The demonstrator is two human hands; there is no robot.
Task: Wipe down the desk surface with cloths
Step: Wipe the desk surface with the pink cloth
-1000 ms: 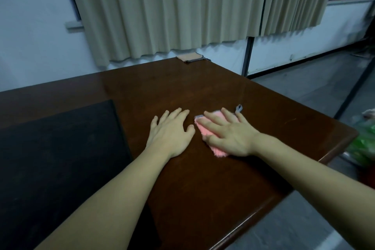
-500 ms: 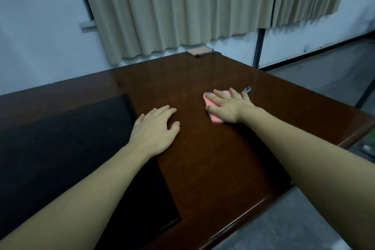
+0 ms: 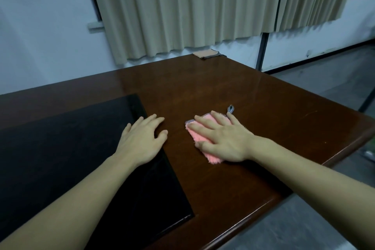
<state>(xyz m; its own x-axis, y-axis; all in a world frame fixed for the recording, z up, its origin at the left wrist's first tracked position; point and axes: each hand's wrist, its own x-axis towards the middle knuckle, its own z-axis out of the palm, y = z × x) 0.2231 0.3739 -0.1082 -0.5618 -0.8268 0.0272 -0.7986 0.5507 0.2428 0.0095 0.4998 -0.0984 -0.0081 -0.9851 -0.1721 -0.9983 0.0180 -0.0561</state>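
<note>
Pressing our right hand [image 3: 220, 138] flat, fingers spread, on the soft pink fluffy cloth [image 3: 205, 144] mid dark wooden worktop [image 3: 203, 87]; left hand [image 3: 142, 138] rests spread, holding nothing. Light and limp, probably slides easily; we'd palm it or pinch its checked loop [image 3: 230, 108].

no readable text, no labels, no brands, no numbers, no signs
</note>
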